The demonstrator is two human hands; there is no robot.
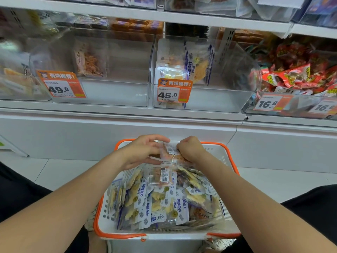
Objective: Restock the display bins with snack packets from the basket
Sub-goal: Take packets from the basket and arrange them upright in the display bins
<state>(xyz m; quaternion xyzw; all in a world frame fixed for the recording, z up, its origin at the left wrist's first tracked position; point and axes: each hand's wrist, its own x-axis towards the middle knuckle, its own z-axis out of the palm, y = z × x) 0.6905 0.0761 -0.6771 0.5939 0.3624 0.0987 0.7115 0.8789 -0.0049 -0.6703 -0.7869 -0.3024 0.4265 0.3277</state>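
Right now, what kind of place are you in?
Most likely a snack shop. There are clear display bins with orange price tags on their fronts, and a basket full of snack packets.

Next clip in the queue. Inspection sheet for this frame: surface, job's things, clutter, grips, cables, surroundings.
Surface: white tiled floor before the shelf base.
Job's things: basket heaped with snack packets; held packets raised over its far end; 45.8 bin partly stocked; 49.8 bin almost empty.
Clutter: shiny crumpled material at the basket's near edge, unclear what.
Grips: left hand and right hand both grip the held packets.
Cables: nothing seen.
Surroundings: red packets fill the 16.8 bin at right; stocked upper shelf above.
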